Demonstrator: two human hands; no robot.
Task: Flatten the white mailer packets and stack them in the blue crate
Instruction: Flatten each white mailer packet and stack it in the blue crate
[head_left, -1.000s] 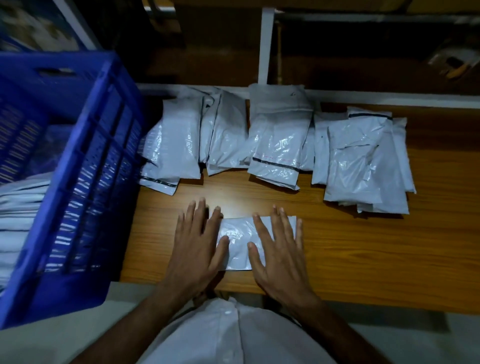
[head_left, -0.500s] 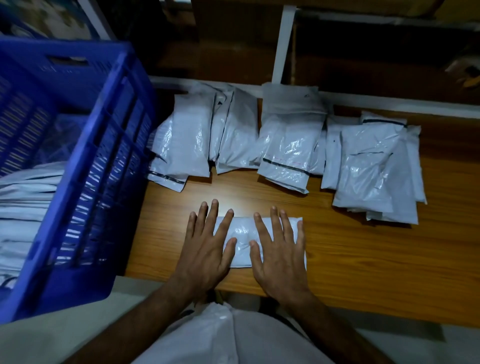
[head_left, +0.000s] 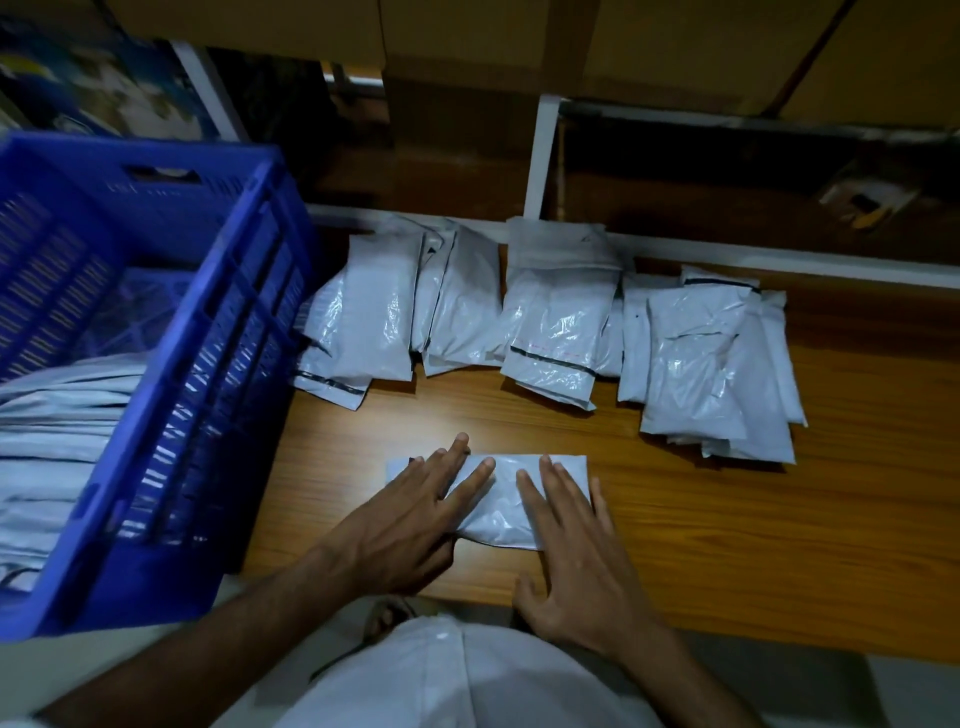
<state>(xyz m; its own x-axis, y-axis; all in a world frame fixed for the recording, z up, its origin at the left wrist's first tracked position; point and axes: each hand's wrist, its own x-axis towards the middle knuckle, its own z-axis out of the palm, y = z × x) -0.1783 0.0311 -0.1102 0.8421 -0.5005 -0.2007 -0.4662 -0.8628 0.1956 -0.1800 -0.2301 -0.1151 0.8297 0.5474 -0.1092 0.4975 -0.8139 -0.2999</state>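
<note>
Mailer packet (head_left: 506, 512) under both flat hands

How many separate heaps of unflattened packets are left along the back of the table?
3, overlapping so more may hide: left heap beside the blue crate, middle heap, right heap.

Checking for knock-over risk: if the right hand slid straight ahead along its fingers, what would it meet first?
Past the small white mailer packet under it, the right hand would cross bare wooden table, then probably meet the black-striped white packet in the back row; depth is uncertain.
</note>
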